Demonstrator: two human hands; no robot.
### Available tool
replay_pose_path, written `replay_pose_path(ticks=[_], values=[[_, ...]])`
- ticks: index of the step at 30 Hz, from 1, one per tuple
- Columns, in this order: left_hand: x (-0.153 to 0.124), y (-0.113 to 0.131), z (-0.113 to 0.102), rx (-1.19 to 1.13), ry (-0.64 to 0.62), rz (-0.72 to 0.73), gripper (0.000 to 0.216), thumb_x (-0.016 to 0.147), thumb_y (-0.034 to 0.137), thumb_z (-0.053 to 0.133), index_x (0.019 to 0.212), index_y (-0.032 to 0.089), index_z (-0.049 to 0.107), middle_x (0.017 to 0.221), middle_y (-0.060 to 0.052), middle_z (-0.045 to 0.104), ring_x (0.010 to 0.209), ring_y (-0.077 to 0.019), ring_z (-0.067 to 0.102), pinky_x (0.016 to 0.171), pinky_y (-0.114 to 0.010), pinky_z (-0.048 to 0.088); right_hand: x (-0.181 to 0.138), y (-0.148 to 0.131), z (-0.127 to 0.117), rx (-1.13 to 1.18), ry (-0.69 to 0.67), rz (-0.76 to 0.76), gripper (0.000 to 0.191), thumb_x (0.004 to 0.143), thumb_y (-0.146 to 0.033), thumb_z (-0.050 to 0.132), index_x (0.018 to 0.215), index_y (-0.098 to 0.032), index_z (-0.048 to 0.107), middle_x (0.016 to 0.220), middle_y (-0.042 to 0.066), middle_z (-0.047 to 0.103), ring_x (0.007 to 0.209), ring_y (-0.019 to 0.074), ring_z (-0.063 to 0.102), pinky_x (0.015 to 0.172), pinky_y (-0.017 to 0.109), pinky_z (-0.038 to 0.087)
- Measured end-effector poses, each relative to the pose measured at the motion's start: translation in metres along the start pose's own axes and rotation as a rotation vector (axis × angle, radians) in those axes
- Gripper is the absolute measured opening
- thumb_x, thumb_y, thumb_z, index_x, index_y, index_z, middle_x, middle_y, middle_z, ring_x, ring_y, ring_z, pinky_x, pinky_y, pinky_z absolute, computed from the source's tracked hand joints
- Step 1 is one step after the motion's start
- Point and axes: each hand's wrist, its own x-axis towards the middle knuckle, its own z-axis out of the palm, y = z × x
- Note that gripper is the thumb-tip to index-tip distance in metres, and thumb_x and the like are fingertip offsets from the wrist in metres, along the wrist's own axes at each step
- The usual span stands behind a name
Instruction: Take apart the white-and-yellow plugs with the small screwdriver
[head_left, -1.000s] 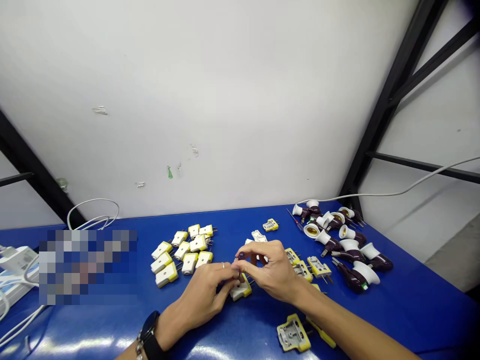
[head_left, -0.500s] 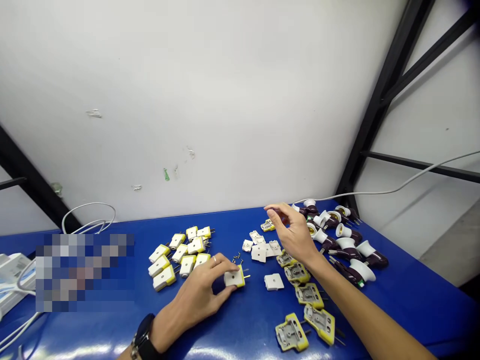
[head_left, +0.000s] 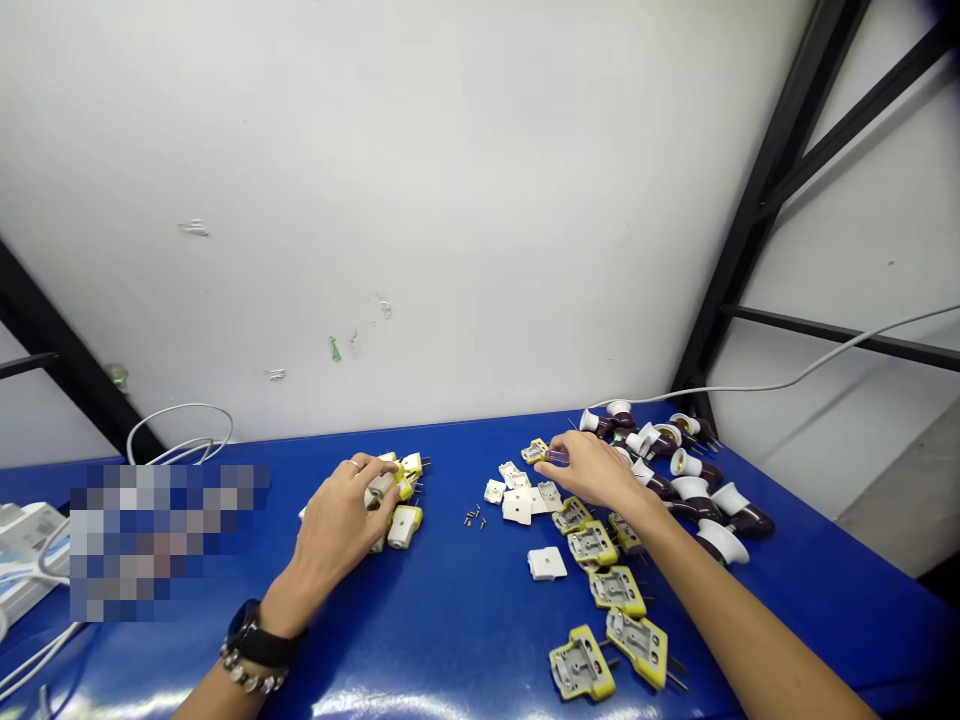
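Observation:
My left hand is over the cluster of closed plugs on the left of the blue table. Its thumb and fingers are closed on a white and yellow plug, partly covered by the fingers. My right hand is at the back right, its fingers closed on a screwdriver, of which only a translucent purple handle shows. Just beyond those fingertips lies an open yellow plug half. White plug covers sit left of this hand, and small screws lie between both hands.
Several open yellow plug bodies run toward the front edge, near a single white cover. Dark lamp holders with white rims crowd the right side. White cables and a white box are at the left.
My left hand has moved left with the plug, from beside the screws to the plug cluster. My right hand has lowered slightly and its fingers have closed in around the purple handle.

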Motion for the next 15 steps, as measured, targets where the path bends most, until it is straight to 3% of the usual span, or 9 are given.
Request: replay_pose_path(ticks=[4,10,15], values=[[-0.001,0.000,0.004,0.034,0.024,0.056,0.019,0.091,0.030,0.059,0.108,0.025,0.067,0.107,-0.005,0.069,0.092,-0.0264,0.064,0.075,-0.036,0.049,0.003,0.013,-0.008,0.041,-0.181,-0.043,0.032,0.077,-0.051,0.071,0.073,-0.019,0.067,0.078,0.006,0.072,0.073,0.0232,0.066,0.058,0.028,0.036],[-0.002,0.002,0.009,0.007,0.055,0.122,0.023,0.091,0.027,0.059,0.112,0.024,0.067,0.112,-0.009,0.068,0.101,-0.0303,0.061,0.079,-0.041,0.048,0.007,0.035,-0.012,0.015,-0.315,-0.057,0.032,0.062,-0.044,0.083,0.075,-0.019,0.069,0.084,0.005,0.074,0.074,0.0224,0.067,0.058,0.027,0.039],[-0.013,0.033,0.015,-0.162,0.098,0.253,0.021,0.094,0.020,0.055,0.110,0.024,0.067,0.111,-0.008,0.068,0.106,-0.0279,0.061,0.089,-0.045,0.048,0.005,0.029,-0.008,-0.010,-0.377,-0.051,0.032,0.057,-0.039,0.086,0.076,-0.018,0.070,0.080,0.006,0.074,0.074,0.0242,0.068,0.057,0.028,0.040]])
